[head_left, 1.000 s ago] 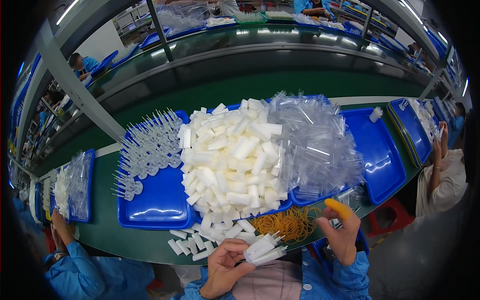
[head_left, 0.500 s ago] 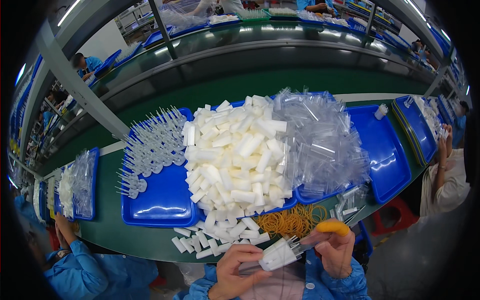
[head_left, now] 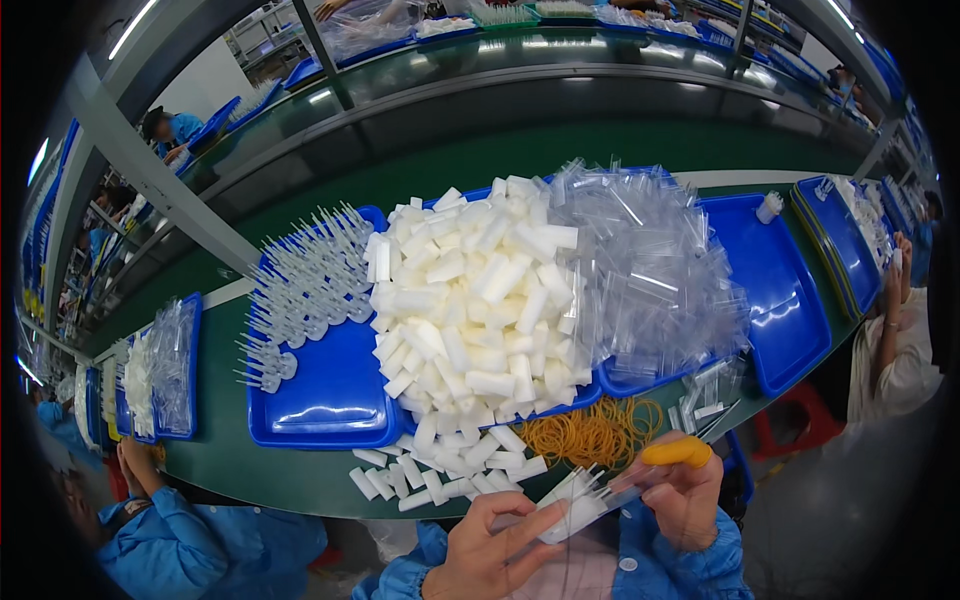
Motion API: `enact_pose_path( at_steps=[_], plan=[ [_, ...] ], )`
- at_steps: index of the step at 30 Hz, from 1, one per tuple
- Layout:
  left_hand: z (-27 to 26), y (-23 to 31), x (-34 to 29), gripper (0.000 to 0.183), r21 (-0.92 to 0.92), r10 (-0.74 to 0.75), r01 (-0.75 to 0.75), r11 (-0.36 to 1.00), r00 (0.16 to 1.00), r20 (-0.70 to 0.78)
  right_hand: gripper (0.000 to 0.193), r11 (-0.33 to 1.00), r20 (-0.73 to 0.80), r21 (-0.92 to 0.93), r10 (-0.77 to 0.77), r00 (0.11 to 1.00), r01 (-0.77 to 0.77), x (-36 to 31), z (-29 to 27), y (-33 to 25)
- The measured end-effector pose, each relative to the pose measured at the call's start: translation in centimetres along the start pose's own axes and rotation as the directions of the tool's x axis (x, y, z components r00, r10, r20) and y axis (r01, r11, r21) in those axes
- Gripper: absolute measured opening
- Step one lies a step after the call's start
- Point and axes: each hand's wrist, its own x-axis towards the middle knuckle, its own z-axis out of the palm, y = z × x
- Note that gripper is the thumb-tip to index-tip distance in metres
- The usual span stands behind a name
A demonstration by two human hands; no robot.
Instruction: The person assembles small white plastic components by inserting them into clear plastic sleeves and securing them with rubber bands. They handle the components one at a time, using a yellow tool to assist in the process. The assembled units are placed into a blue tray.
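Note:
My left hand (head_left: 490, 548) is closed around a bundle of white blocks with thin prongs (head_left: 580, 508), its fingers lying across the front. The prongs point up and to the right. My right hand (head_left: 684, 500), with a yellow finger cot (head_left: 676, 452), pinches a clear plastic sleeve (head_left: 627, 485) at the pronged end. Whether the sleeve is over the prongs or only beside them, I cannot tell. Just beyond my hands lie loose white foam blocks (head_left: 432, 484) and a heap of tan rubber bands (head_left: 582, 432).
A large pile of white foam blocks (head_left: 470, 300) fills a blue tray. Clear plastic sleeves (head_left: 655, 270) are heaped to its right. White pronged parts (head_left: 308, 285) stand in the left blue tray (head_left: 325, 410). Another blue tray (head_left: 785, 320) is at right. Co-workers sit at both sides.
My left fingers have shifted across the front of the white bundle. Both hands sit slightly further right, with the bundle and sleeve still held close together.

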Motion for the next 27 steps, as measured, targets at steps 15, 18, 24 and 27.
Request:
enact_pose_path(
  at_steps=[15,18,24,27],
  plan=[
    [0.6,-1.4,0.0,0.069,-0.139,-0.022,0.039,0.99,0.992,0.122,0.03,0.942,0.155,-0.336,0.037,0.987,0.017,0.4,-1.1,-1.7],
    [1.1,-2.3,0.6,0.089,-0.623,-0.154,0.344,0.702,0.928,0.338,0.027,0.956,0.154,-0.27,0.161,0.975,-0.116,0.5,-1.0,-1.9],
    [2.6,-3.3,0.2,0.07,-0.603,-0.119,0.793,-0.088,0.593,0.797,0.042,0.749,0.304,-0.639,0.036,0.952,0.176,0.7,0.3,-1.2],
    [4.0,-5.9,-1.7,0.069,-0.642,-0.075,0.758,-0.115,0.638,0.767,0.071,0.663,0.478,-0.68,0.078,0.875,0.312,0.2,1.0,-1.2]
  ],
)
